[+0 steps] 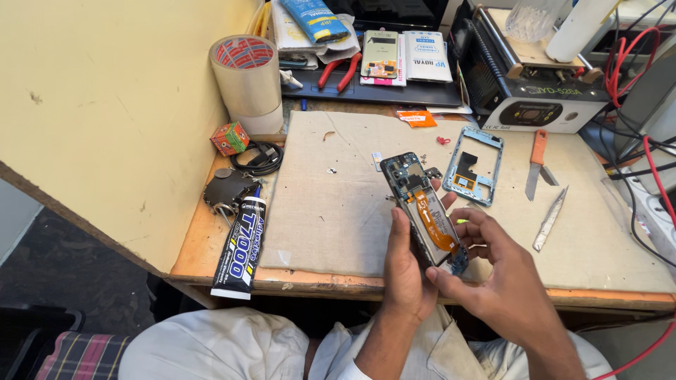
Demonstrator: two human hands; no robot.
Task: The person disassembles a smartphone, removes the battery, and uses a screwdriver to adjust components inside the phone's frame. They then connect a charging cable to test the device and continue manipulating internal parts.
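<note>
Clasping opened phone (422, 211) | left grip (407, 271) wrapped tight | right grip (493, 271) pinching its lower edge

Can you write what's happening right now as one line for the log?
left hand: holds opened phone | right hand: steadies its lower end | blue frame: lying on mat | glue tube: left of mat

Bright, even light falls from above. Soft, short shadows lie under objects on the bench (211, 246). The centre is sharp; the edges bow from a wide lens. The floor at lower left is dim.
</note>
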